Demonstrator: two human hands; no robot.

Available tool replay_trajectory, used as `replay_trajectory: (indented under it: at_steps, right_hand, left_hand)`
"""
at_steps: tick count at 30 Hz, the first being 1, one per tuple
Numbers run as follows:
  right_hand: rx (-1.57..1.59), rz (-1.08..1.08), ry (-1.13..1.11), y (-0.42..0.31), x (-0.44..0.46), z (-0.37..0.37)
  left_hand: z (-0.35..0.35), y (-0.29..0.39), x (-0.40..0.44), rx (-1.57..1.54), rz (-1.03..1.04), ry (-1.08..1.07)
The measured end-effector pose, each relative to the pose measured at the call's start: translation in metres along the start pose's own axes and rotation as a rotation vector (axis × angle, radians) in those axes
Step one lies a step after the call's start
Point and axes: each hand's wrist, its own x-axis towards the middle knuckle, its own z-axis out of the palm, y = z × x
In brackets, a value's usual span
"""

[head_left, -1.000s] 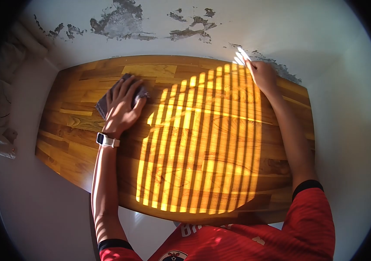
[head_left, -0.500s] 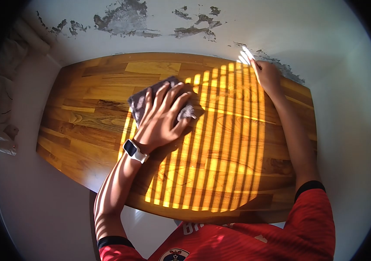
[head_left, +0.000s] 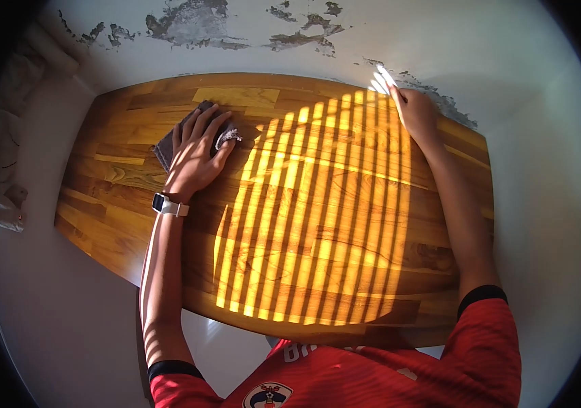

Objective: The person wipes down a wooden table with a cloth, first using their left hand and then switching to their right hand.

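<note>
My left hand point(head_left: 198, 153) lies with spread fingers over a folded dark grey cloth point(head_left: 166, 147), pressing it onto the wooden tabletop point(head_left: 120, 177) in the left half. A pale frayed edge of the cloth bunches up between thumb and index finger. At the far right edge of the wood, against the wall, rests my right hand point(head_left: 413, 109). Its fingers are stretched out, washed out by bright sunlight, and I see nothing held in them. A white smartwatch point(head_left: 170, 205) is on my left wrist.
Striped sunlight falls across the middle and right of the tabletop. Behind it, the white wall point(head_left: 372, 34) has peeling grey patches point(head_left: 192, 24). Pale fabric point(head_left: 5, 149) hangs or lies at the far left. Another wall point(head_left: 542, 204) stands close on the right.
My left hand has slid the cloth to the left and toward the far edge, from the sunlit stripes into shade. My right hand stays almost in place.
</note>
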Motion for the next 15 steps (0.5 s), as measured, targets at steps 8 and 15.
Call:
replay_trajectory:
  at_steps: [8, 15]
  right_hand:
    - [-0.008, 0.001, 0.012, -0.002, -0.001, -0.002]
    - [-0.019, -0.015, 0.006, 0.002, 0.002, 0.001]
  left_hand:
    - [0.0, 0.066, -0.012, -0.081, 0.235, -0.091]
    - [0.001, 0.047, 0.002, -0.138, 0.246, -0.066]
